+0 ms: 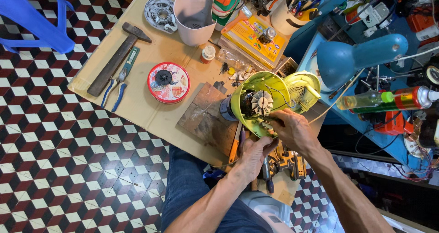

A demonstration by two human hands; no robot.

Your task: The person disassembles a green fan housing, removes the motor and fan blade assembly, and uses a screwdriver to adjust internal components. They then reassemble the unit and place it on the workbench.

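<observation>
Green housing (256, 84): opened, motor fan (261, 102) bared.
Hands: left hand (254, 153) grips housing rim; right hand (292, 128) pinches wiring inside.
Left: reassembly; cover (302, 91) lies beside.

Single view only: head-worn camera, above seated person, facing steeply down. Near range: forearms enter from bottom edge, left hand (254, 154) and right hand (292, 130) just below frame centre. Surface (141, 100) fills upper middle; tiled floor (59, 159) left of surface, blue shelf (320, 40) right of surface. No second view, no overlap.
</observation>
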